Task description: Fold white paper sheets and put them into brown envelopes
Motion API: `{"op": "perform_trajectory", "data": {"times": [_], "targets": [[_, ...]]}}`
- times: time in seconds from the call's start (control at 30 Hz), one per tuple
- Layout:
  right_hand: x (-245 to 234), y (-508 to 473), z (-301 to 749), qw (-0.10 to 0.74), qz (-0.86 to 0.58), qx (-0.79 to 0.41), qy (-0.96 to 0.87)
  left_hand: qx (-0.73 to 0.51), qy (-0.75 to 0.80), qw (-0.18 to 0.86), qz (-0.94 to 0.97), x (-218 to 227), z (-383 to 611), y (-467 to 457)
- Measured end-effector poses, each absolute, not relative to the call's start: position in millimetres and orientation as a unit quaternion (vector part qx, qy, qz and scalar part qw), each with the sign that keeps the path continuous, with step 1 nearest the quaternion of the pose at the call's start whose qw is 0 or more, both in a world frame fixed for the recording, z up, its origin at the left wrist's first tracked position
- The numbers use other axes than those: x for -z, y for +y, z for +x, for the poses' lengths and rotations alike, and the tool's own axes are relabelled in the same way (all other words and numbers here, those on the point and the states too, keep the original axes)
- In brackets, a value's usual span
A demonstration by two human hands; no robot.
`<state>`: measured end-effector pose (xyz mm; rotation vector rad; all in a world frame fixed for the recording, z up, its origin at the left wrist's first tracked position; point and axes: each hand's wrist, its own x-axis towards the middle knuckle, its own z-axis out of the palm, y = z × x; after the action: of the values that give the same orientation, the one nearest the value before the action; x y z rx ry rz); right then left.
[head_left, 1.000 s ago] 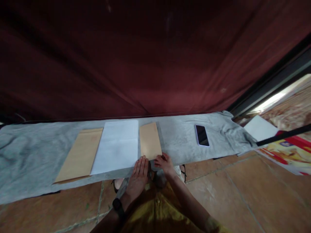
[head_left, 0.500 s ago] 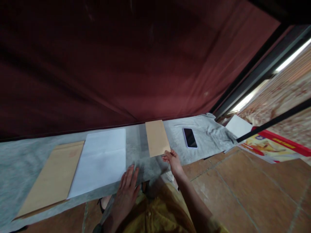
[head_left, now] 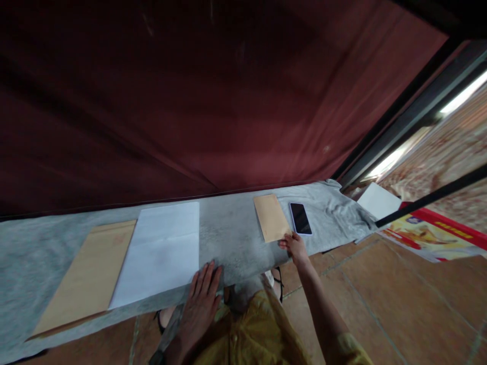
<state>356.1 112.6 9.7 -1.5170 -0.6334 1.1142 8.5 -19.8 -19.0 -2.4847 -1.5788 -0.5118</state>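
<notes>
My right hand point(head_left: 294, 246) pinches the near right corner of a small brown envelope point(head_left: 271, 218), which lies on or just over the grey cloth, left of a phone point(head_left: 300, 218). My left hand point(head_left: 203, 294) is flat with its fingers stretched out, at the cloth's front edge beside the lower right corner of the white paper point(head_left: 162, 251). That paper lies partly next to a large brown envelope point(head_left: 87, 276) on the left, whose flap end carries a faint reddish stamp.
Grey cloth point(head_left: 232, 238) covers the narrow surface. Behind it hangs a dark red curtain point(head_left: 213, 111). On the right stand a metal frame point(head_left: 399, 116), a white box-like item point(head_left: 378, 200) and a red and yellow printed box point(head_left: 437, 230) on the tiled floor point(head_left: 380, 289).
My right hand has moved the small envelope rightward, closer to the phone, and it now lies lower and flatter. My left hand has stayed nearly in place.
</notes>
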Motion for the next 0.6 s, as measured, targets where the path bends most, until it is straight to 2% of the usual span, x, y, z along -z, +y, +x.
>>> {"op": "perform_trajectory", "data": {"times": [0.4, 0.6], "targets": [[-4, 109, 360, 0.528, -0.687, -0.419, -0.271, 0.154, -0.541, 0.048, -0.825, 9, 9, -22], [-10, 100, 358, 0.486, -0.729, -0.361, -0.318, 0.162, -0.539, 0.030, -0.826, 10, 8, -23]]}}
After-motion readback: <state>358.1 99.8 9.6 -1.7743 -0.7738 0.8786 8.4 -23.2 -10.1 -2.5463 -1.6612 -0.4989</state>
